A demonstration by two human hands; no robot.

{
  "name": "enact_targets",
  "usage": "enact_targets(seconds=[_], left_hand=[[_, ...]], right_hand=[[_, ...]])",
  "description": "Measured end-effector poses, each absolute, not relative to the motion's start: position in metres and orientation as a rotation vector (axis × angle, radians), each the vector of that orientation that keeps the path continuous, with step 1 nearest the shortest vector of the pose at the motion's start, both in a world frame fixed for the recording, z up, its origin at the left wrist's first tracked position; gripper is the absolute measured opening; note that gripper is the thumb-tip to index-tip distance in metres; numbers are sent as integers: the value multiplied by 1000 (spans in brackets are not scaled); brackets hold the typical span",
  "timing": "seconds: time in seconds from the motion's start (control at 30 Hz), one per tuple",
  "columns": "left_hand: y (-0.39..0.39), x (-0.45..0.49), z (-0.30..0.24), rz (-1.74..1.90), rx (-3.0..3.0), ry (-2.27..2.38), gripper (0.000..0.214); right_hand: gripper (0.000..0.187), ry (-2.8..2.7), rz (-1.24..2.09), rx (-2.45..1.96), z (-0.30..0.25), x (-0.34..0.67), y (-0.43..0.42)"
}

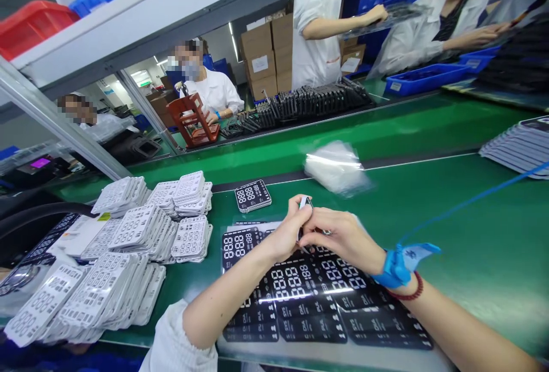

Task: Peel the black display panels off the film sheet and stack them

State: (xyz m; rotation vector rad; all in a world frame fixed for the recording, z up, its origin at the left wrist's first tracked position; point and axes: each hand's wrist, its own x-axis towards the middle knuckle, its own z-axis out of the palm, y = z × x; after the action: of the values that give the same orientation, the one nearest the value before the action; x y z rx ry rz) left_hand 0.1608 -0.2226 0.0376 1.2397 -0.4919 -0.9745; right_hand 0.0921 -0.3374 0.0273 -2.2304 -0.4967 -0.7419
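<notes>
My left hand (288,229) and my right hand (338,233) meet in the middle of the view, over sheets of black display film (300,315) printed with white digits. Between their closed fingers is a small display panel (305,202), seen nearly edge-on with a white edge and a dark side. My fingers cover most of it. A short stack of black-faced display panels (253,196) lies just beyond my left hand. To the left stand several stacks of white panel frames (136,228) with digit-shaped cutouts.
A clear plastic bag (337,166) lies beyond my hands on the green bench (472,206). More stacked panels (517,146) are at the far right. A blue cord (463,206) runs from my right wrist strap (397,266). Co-workers, black parts (309,100) and a blue tray (422,79) are across the bench.
</notes>
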Motion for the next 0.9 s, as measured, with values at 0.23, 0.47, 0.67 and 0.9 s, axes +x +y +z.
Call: enact_targets(seconds=[0.23, 0.47, 0.67, 0.9], left_hand=[[-203, 185, 52, -969, 1074, -274, 50], [-179, 250, 54, -491, 1140, -99, 49], [-183, 286, 18, -195, 1444, -20, 71], [-178, 285, 6, -7, 1736, -131, 68]], right_hand=[[30, -32, -703, -2035, 17, 102, -353], [40, 247, -796, -1346, 12, 111, -376], [43, 245, -784, -1303, 14, 111, -375], [37, 281, -799, -1270, 12, 112, -381]])
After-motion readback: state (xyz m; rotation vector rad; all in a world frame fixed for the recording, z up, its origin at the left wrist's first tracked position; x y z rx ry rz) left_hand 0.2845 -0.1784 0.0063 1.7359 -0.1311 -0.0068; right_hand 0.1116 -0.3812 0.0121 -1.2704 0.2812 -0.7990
